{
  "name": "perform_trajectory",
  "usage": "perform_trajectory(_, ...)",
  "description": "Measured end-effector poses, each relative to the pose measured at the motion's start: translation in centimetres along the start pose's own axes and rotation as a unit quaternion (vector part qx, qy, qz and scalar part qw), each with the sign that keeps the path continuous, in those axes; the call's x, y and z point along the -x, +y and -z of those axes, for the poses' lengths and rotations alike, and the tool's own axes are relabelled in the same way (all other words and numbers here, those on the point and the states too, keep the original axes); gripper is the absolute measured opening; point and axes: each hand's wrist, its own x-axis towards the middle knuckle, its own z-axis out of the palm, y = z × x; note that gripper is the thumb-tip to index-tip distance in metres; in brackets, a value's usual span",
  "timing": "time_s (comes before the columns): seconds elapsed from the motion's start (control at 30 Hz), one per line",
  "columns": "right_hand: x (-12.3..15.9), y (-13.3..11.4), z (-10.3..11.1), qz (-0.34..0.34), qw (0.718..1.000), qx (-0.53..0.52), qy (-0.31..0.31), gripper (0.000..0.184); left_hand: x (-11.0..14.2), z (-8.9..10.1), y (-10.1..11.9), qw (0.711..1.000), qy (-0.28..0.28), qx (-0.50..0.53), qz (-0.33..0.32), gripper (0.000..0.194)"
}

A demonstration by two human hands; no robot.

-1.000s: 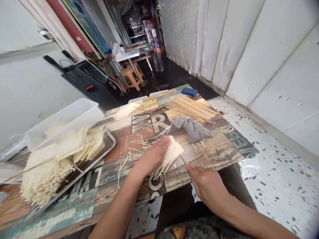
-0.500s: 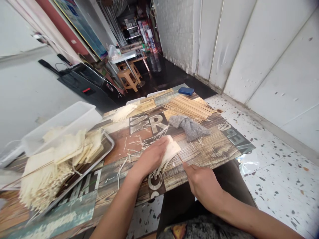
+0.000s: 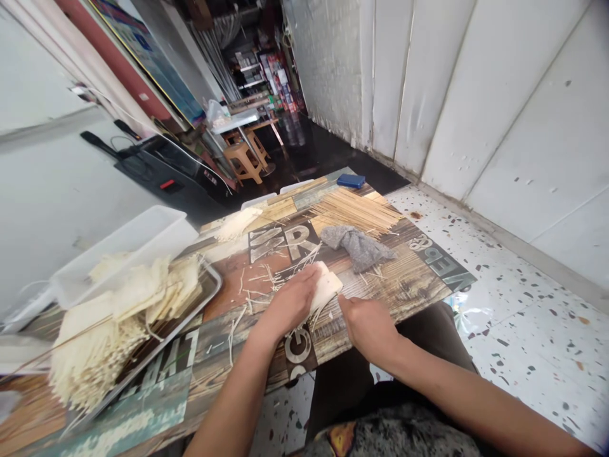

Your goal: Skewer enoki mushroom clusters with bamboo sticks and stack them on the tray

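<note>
A flat, pale slab of enoki mushrooms (image 3: pixel 327 287) with fringed strands lies on the patterned table (image 3: pixel 409 285) before me. Across its left part my left hand (image 3: pixel 295 298) rests flat, fingers stretched out, pressing it down. At its right edge my right hand (image 3: pixel 366 324) is closed in a pinch on a thin wooden skewer (image 3: pixel 339 294). Only a short bit of the skewer shows between fingers and slab; the rest is hidden by the hand and the mushrooms. Loose strands (image 3: pixel 259 279) lie scattered left of the slab.
A metal tray (image 3: pixel 209 285) heaped with fringed mushroom slabs (image 3: pixel 109 336) stands at left, beside a white plastic bin (image 3: pixel 128 247). Farther back lie a grey cloth (image 3: pixel 356 247), a pile of skewers (image 3: pixel 359 211), a blue box (image 3: pixel 351 181) and another slab (image 3: pixel 238 223).
My right hand has moved closer to the slab, and less of the skewer shows. My left hand stays pressed on the slab. The view has shifted slightly.
</note>
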Motion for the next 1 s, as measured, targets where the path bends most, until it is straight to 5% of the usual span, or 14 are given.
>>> perform_trajectory(0.1,-0.2,0.5,0.3,0.001,0.999,-0.033,0.033,0.028,0.4,0.8,0.4,0.999,0.031,-0.006,0.008,0.044)
perform_trajectory(0.33,1.4,0.5,3.2,0.062,0.983,-0.096,0.143,0.033,3.6,4.2,2.3,0.959,0.261,-0.038,0.104,0.042)
perform_trajectory(0.47,1.7,0.2,6.4,0.199,0.930,0.016,0.307,0.035,4.9,3.8,3.1,0.955,0.269,-0.035,0.117,0.044)
perform_trajectory(0.53,1.4,0.7,7.0,0.256,0.900,0.124,0.331,0.037,5.3,2.9,3.3,0.958,0.251,-0.033,0.132,0.046)
perform_trajectory(0.67,0.4,2.5,4.6,0.299,0.888,0.260,0.234,0.044,6.2,0.7,4.0,0.961,0.226,-0.028,0.158,0.045)
perform_trajectory(0.83,0.9,4.2,0.2,0.289,0.913,0.258,0.125,0.040,7.5,-1.1,5.1,0.969,0.176,-0.037,0.167,0.046)
perform_trajectory(1.0,1.4,4.0,0.1,0.251,0.933,0.250,0.067,0.042,7.1,-1.3,5.3,0.973,0.151,-0.046,0.171,0.045)
